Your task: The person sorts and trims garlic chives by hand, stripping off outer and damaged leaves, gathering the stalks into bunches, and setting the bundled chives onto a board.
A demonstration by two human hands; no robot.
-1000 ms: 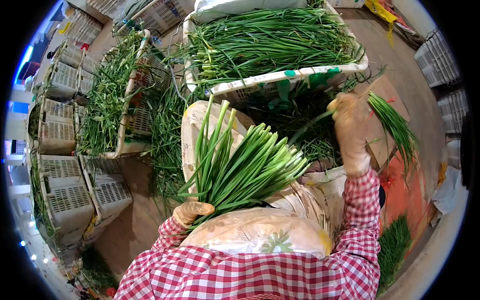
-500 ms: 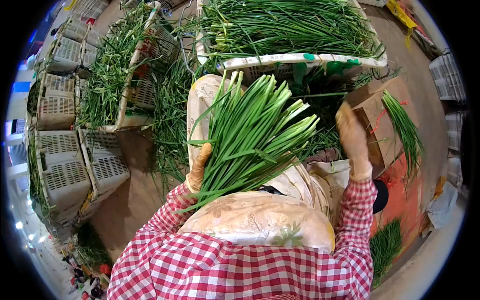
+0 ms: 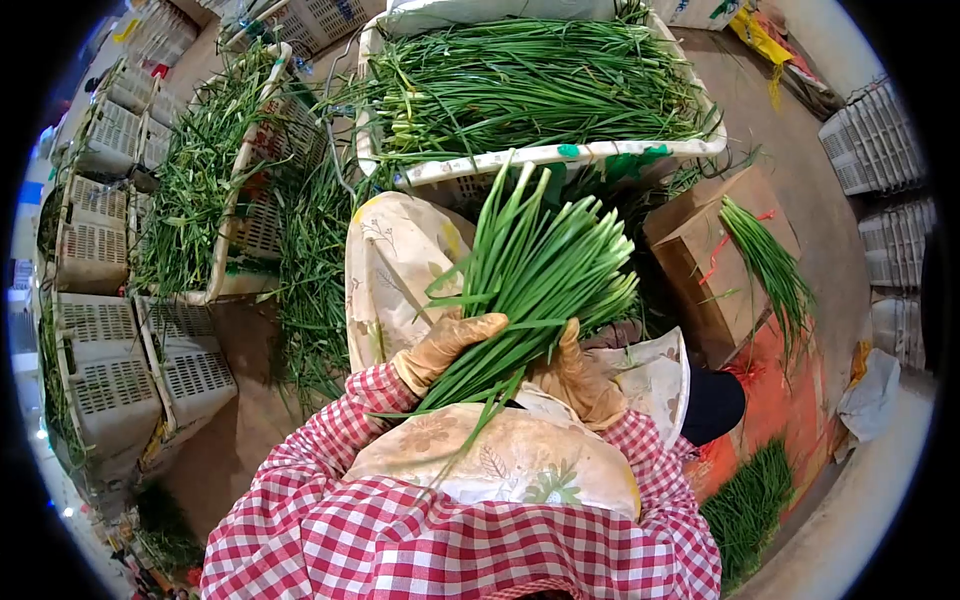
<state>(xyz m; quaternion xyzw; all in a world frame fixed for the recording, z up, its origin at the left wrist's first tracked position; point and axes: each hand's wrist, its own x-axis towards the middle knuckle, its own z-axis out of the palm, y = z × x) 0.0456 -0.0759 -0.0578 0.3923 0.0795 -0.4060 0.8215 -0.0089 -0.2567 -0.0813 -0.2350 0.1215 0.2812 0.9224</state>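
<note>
A thick bunch of garlic chives [image 3: 545, 265] lies across my lap, its pale cut ends fanned toward the upper right. My gloved left hand [image 3: 448, 350] is wrapped round the bunch from the left, thumb over the leaves. On the other side, my gloved right hand [image 3: 578, 378] grips the bunch from the right with its thumb up. A few long leaves trail down over the patterned apron [image 3: 480, 455]. Beyond the bunch stands a white crate [image 3: 560, 155] heaped with loose chives [image 3: 540, 85].
At the right, a cardboard box [image 3: 700, 235] bears a small chive bundle [image 3: 768, 265] with red ties. More chives [image 3: 750, 515] lie on the red sheet below. Leafy scraps fill a crate [image 3: 225, 230] at the left, beside stacked grey crates [image 3: 110, 370].
My right hand has come from beside the cardboard box to the bunch and closed on it. My left hand has shifted its hold, and the bunch is gathered tighter. The view has also shifted.
</note>
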